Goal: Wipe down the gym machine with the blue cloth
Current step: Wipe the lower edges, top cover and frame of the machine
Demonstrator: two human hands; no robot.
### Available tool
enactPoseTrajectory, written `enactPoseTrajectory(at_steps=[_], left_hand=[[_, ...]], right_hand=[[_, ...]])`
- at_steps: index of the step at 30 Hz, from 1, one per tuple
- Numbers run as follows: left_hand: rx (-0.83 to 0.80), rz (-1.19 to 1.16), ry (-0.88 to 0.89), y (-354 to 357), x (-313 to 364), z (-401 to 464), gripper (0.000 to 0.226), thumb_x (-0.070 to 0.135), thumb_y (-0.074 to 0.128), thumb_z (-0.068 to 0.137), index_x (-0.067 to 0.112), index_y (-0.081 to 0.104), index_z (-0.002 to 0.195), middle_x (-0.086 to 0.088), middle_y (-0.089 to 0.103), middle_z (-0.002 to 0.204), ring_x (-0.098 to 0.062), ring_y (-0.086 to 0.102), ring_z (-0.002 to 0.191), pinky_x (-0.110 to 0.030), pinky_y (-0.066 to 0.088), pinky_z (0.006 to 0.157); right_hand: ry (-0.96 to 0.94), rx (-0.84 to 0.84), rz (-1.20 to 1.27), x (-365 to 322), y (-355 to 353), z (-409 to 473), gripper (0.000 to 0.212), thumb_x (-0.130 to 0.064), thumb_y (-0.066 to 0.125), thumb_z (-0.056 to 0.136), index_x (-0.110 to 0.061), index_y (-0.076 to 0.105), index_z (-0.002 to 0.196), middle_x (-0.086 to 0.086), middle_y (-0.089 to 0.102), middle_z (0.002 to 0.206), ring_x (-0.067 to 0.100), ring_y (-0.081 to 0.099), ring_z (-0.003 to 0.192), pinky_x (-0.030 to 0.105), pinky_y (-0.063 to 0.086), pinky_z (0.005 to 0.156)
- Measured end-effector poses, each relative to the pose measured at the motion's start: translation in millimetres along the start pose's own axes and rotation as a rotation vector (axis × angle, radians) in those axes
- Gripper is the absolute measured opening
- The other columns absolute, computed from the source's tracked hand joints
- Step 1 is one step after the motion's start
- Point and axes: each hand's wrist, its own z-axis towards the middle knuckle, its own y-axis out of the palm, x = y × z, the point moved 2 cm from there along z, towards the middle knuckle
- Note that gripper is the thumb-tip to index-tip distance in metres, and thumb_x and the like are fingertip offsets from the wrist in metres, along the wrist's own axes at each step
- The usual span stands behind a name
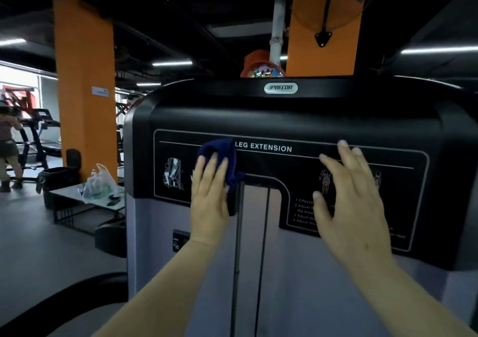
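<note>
A black and grey leg extension machine (284,119) fills the middle of the head view, its black instruction panel facing me. My left hand (209,194) presses a dark blue cloth (219,153) flat against the panel, just left of the words LEG EXTENSION, fingers straight. The cloth bunches above and to the right of the fingers. My right hand (354,197) rests flat on the panel's right side with fingers spread, over the small printed figures and instruction text.
An orange pillar (85,91) stands at the left, with a low table (103,199) holding a plastic bag (99,184) and a black bin (55,181) beside it. Treadmills and a person (9,145) are at the far left. A second orange pillar (323,26) rises behind the machine.
</note>
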Motion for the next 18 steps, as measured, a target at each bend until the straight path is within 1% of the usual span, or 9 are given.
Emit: enactPoseTrajectory(at_steps=[1, 4, 5, 7, 10, 11, 15, 17, 18], left_hand=[[0.013, -0.001, -0.025, -1, -6, -3, 0.058, 0.002, 0.048, 0.093, 0.014, 0.035, 0.148, -0.001, 0.027, 0.158, -0.023, 0.013, 0.150, -0.035, 0.010, 0.123], [0.136, -0.053, -0.264, -4, -6, -5, 0.055, 0.000, 0.050, 0.096, 0.016, 0.038, 0.148, 0.005, 0.026, 0.156, -0.018, 0.012, 0.149, -0.019, 0.005, 0.120], [0.163, -0.061, -0.293, -2, 3, -6, 0.054, 0.000, 0.050, 0.097, 0.014, 0.039, 0.147, 0.005, 0.027, 0.155, -0.018, 0.013, 0.149, -0.018, 0.005, 0.120], [0.152, -0.082, -0.230, 8, 33, -9, 0.052, -0.003, 0.051, 0.096, 0.009, 0.042, 0.146, 0.001, 0.031, 0.153, -0.020, 0.016, 0.148, -0.024, 0.010, 0.121], [0.066, -0.161, -0.045, 27, 83, -4, 0.051, -0.006, 0.051, 0.094, 0.006, 0.045, 0.143, -0.002, 0.036, 0.152, -0.020, 0.019, 0.148, -0.028, 0.016, 0.121], [0.053, -0.176, -0.006, 32, 97, 1, 0.050, -0.005, 0.050, 0.094, 0.005, 0.046, 0.142, -0.002, 0.037, 0.152, -0.021, 0.020, 0.148, -0.030, 0.017, 0.121], [0.061, -0.179, 0.000, 47, 148, 4, 0.051, -0.011, 0.051, 0.092, 0.004, 0.047, 0.141, -0.006, 0.039, 0.151, -0.026, 0.022, 0.147, -0.035, 0.020, 0.121], [0.009, -0.170, 0.068, 59, 174, -15, 0.056, -0.014, 0.052, 0.090, 0.005, 0.047, 0.142, -0.007, 0.038, 0.151, -0.027, 0.022, 0.147, -0.040, 0.022, 0.121], [-0.021, -0.170, 0.117, 65, 187, -25, 0.057, -0.017, 0.052, 0.089, 0.005, 0.047, 0.142, -0.007, 0.038, 0.151, -0.027, 0.023, 0.147, -0.043, 0.024, 0.120]], right_hand=[[-0.001, 0.013, 0.009, 3, 0, -8, 0.058, -0.013, 0.061, 0.091, -0.017, 0.042, 0.146, -0.004, 0.018, 0.162, 0.011, 0.006, 0.151, 0.041, 0.014, 0.122], [0.076, 0.078, 0.031, 18, -8, -29, 0.053, -0.006, 0.061, 0.089, -0.016, 0.049, 0.140, -0.002, 0.027, 0.159, 0.012, 0.014, 0.150, 0.045, 0.016, 0.123], [0.101, 0.105, 0.031, 24, -11, -36, 0.052, -0.004, 0.061, 0.089, -0.015, 0.050, 0.138, -0.002, 0.030, 0.158, 0.013, 0.016, 0.150, 0.046, 0.017, 0.122], [0.128, 0.156, 0.025, 35, -18, -48, 0.051, 0.000, 0.062, 0.087, -0.015, 0.052, 0.136, -0.002, 0.033, 0.156, 0.016, 0.020, 0.149, 0.049, 0.022, 0.120], [0.132, 0.215, 0.025, 53, -29, -57, 0.051, 0.003, 0.061, 0.087, -0.014, 0.054, 0.134, -0.002, 0.034, 0.155, 0.018, 0.023, 0.148, 0.051, 0.023, 0.119], [0.125, 0.238, 0.035, 59, -33, -58, 0.051, 0.004, 0.061, 0.086, -0.014, 0.054, 0.133, -0.001, 0.035, 0.154, 0.019, 0.024, 0.148, 0.051, 0.024, 0.118], [0.118, 0.330, 0.089, 76, -55, -61, 0.054, 0.009, 0.061, 0.083, -0.011, 0.053, 0.134, 0.002, 0.035, 0.155, 0.021, 0.024, 0.147, 0.049, 0.027, 0.117], [0.159, 0.386, 0.118, 91, -65, -69, 0.059, 0.012, 0.060, 0.081, -0.008, 0.051, 0.136, 0.005, 0.031, 0.156, 0.022, 0.023, 0.147, 0.048, 0.027, 0.117], [0.204, 0.406, 0.143, 100, -69, -74, 0.062, 0.013, 0.059, 0.081, -0.008, 0.048, 0.138, 0.005, 0.028, 0.157, 0.019, 0.020, 0.148, 0.047, 0.026, 0.118]])
